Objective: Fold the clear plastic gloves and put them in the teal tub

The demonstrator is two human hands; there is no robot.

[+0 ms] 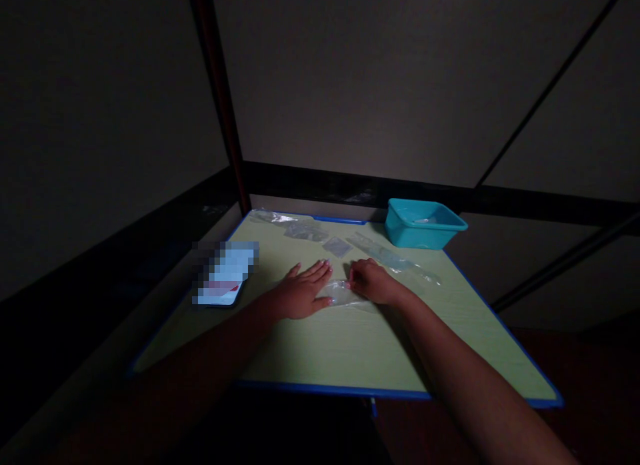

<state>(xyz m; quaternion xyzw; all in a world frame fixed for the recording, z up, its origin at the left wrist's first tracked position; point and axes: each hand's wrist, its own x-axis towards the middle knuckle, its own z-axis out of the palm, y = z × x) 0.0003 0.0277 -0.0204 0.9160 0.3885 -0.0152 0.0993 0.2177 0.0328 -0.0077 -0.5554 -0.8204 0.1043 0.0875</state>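
A clear plastic bag (341, 293) lies flat near the middle of the yellow-green table (330, 358). My left hand (305, 291) rests on its left part with the fingers spread. At its right part, my right hand (370, 280) is closed, thumb and fingers pinching the plastic. Just beyond my hands is a small square translucent packet (337, 247). Behind and to the right, a long clear plastic strip (385, 251) runs diagonally.
More clear plastic (306, 232) lies at the back left of the table. A turquoise basket (424, 235) stands at the back right corner, with something pale inside. A phone (227, 275), its screen lit and pixelated, lies at the left edge. Walls rise behind.
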